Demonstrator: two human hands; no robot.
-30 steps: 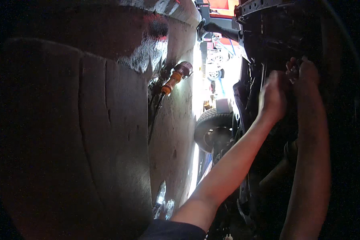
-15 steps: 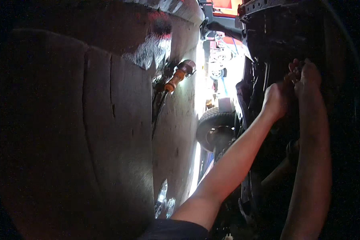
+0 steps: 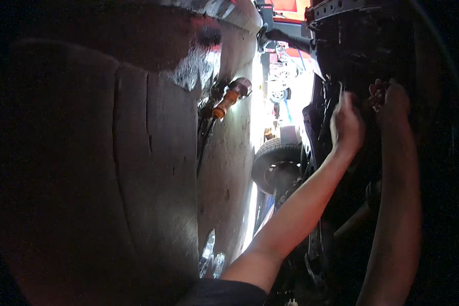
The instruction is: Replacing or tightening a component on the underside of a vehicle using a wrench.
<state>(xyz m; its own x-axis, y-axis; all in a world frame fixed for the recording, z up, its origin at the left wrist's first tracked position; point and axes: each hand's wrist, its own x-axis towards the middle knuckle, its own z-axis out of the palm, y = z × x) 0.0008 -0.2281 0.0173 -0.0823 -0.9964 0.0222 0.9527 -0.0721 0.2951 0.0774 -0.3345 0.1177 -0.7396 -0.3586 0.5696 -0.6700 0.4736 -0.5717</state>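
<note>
My left hand [image 3: 348, 126] is raised beside the dark underside of a vehicle [image 3: 362, 51], its fingers drawn together and pointing up. Motion smears the fingertips, and anything pinched in them is hidden. Just to its right, my right hand [image 3: 392, 102] is up against the same dark underside with its fingers curled. Shadow hides what those fingers hold, if anything. A gap separates the two hands. Nearest the left fingertips is a thin metal rod or bracket [image 3: 340, 91] on the vehicle.
An orange-handled work lamp [image 3: 228, 102] with a dark cable rests against a large worn grey surface [image 3: 153, 168] on the left. Beyond, a tyre [image 3: 276, 166] stands by bright light. A brownish elongated shape [image 3: 353, 222] lies between my forearms; I cannot tell what it is.
My left hand has drawn away from the right hand, slightly left, and its fingers now point upward. The right hand has stayed nearly in place.
</note>
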